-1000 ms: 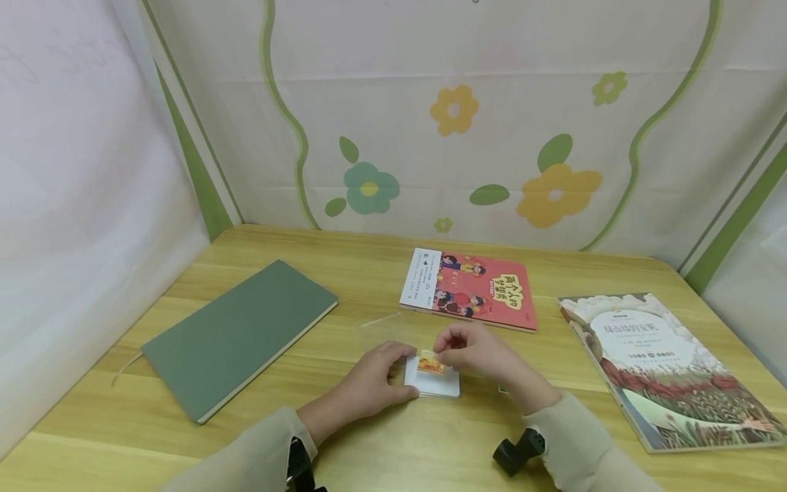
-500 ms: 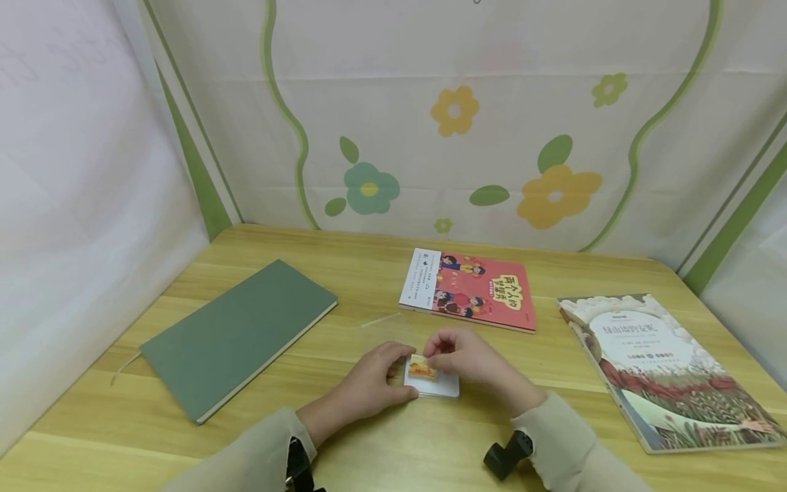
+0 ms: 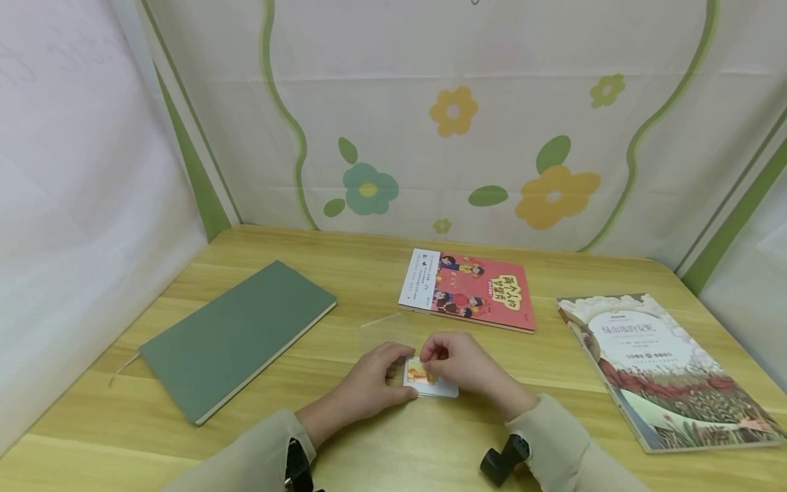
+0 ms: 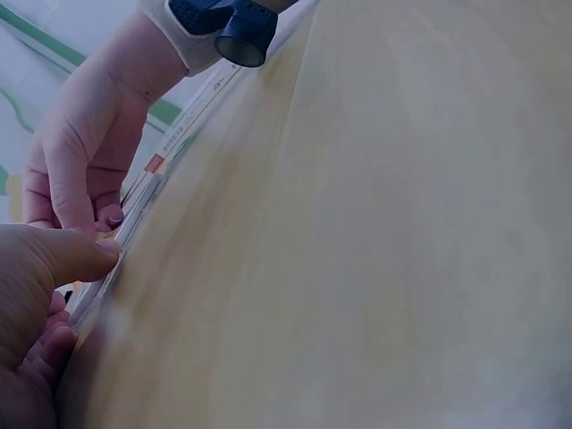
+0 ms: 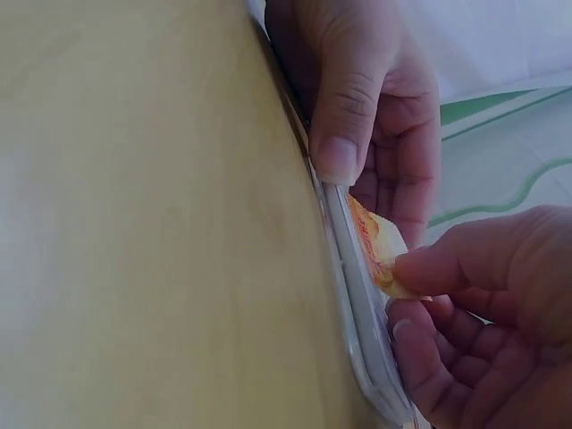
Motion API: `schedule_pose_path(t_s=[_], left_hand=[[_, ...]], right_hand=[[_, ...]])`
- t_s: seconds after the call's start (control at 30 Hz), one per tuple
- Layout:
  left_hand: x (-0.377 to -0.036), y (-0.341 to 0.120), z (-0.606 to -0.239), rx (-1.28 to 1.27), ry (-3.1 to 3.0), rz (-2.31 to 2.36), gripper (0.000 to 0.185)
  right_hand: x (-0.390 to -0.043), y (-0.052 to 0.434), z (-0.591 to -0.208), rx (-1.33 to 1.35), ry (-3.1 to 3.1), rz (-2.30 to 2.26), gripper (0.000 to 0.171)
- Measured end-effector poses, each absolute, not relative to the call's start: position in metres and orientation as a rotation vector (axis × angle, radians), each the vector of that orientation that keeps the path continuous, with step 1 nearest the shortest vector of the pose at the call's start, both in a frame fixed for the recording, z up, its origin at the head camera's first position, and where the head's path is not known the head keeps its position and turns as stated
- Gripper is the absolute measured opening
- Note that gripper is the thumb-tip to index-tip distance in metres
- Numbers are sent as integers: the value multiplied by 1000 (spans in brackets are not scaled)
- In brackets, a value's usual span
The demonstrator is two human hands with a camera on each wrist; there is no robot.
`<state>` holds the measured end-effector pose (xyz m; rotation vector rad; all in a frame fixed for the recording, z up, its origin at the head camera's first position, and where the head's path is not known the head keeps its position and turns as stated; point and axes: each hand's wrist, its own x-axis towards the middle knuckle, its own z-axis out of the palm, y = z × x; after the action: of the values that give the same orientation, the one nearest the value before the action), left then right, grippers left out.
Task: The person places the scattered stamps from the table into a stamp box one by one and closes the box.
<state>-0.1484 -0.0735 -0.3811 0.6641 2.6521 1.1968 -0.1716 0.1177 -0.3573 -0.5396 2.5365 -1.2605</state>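
Note:
A small flat white block (image 3: 446,389) with rounded corners lies on the table, its side showing clear, layered edges in the right wrist view. My left hand (image 3: 364,384) grips its left end, with the thumb at the near edge and fingers at the far side. My right hand (image 3: 470,367) pinches a small orange and yellow picture piece (image 5: 375,243) between thumb and index finger. This piece has finely toothed edges like a stamp. It is tilted over the white top, with its left side low against the surface. The fingertips hide its right part.
A thin transparent sheet or lid (image 3: 386,331) lies just beyond the left hand. The green notebook (image 3: 240,338) is at left, the red picture book (image 3: 486,290) behind, and another illustrated book (image 3: 667,369) at right, all on the wooden table (image 3: 344,266).
My right hand has moved left and slightly down with the stamp-like piece, bringing it to the left part of the white block. The left hand has stayed in place.

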Motion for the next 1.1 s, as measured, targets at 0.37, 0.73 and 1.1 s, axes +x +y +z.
schedule_pose_path(t_s=[0.37, 0.73, 1.1], left_hand=[[-147, -74, -382, 682, 2673, 1213, 56], [-147, -74, -384, 736, 2692, 1231, 56], [-148, -75, -384, 718, 2686, 1229, 56]], right_hand=[[-169, 114, -361, -599, 2614, -1196, 3], [-167, 110, -362, -620, 2699, -1111, 4], [-165, 110, -361, -624, 2743, -1062, 7]])
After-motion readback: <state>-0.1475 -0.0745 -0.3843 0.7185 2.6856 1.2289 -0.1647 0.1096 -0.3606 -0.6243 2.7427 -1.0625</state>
